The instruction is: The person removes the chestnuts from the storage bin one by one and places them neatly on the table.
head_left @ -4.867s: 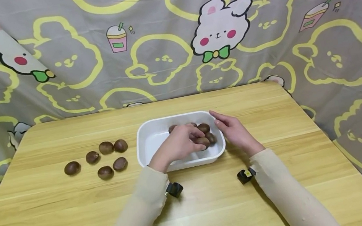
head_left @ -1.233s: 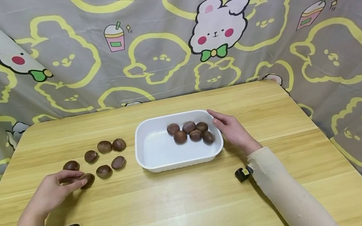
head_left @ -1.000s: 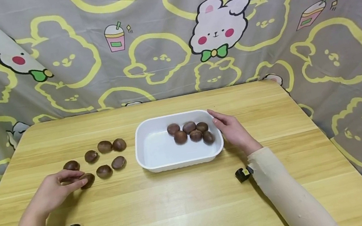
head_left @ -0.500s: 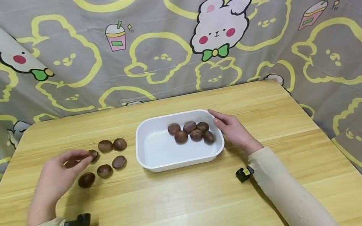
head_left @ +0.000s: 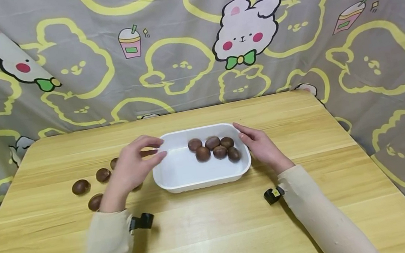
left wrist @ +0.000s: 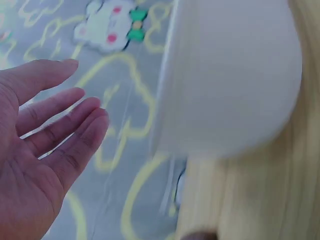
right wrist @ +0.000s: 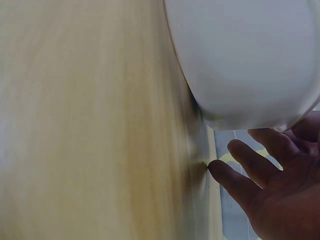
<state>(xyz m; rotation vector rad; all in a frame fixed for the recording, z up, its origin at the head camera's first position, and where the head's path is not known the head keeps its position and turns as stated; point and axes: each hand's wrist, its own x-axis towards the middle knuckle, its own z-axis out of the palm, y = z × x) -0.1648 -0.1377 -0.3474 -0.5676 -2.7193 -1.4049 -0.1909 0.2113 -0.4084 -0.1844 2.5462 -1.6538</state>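
A white plastic box sits on the table with several brown chestnuts gathered in its right half. My left hand is at the box's left end, thumb and fingers spread apart close to the rim. In the left wrist view that hand has nothing in its palm. At the opposite end my right hand rests its thumb and index finger at the rim near the far corner. The right wrist view shows this hand's other fingers loosely extended beside the box wall.
Several loose chestnuts lie on the wooden table left of the box, some partly hidden by my left hand and wrist. A cartoon-print curtain hangs behind the table and along its sides.
My left hand, earlier over the box's chestnuts, has put one down at the front left of the loose group, then moved right to the box's left end. The right hand stays put.
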